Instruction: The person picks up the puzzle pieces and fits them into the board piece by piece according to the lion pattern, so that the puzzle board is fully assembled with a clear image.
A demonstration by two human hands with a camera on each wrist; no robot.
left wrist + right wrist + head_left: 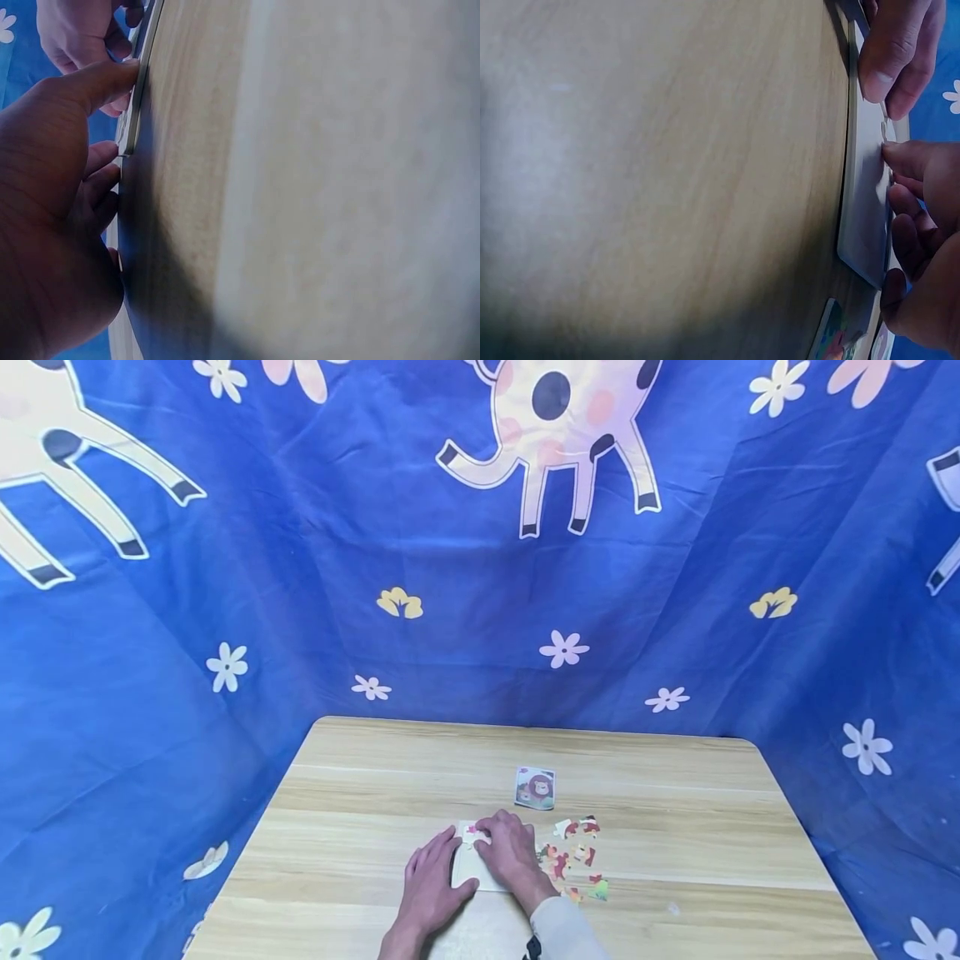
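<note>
A white square puzzle board (472, 870) lies flat on the table, partly covered by both hands. My left hand (433, 881) rests along its left side, fingers fairly straight; in the left wrist view the thumb (112, 79) touches the board's near edge. Over the far part of the board, my right hand (512, 852) pinches a small jigsaw piece with a pink mark (471, 832) at the far left corner. The right wrist view shows that thumb (907, 159) against a thin piece just above the board (864, 187). Fingers hide much of the piece.
Several loose jigsaw pieces (561, 864) lie to the right of the board, close to the right forearm. Behind the board is a square lion picture card (535, 787). Blue printed cloth (480, 635) hangs behind the wooden table (360, 810) and at its sides.
</note>
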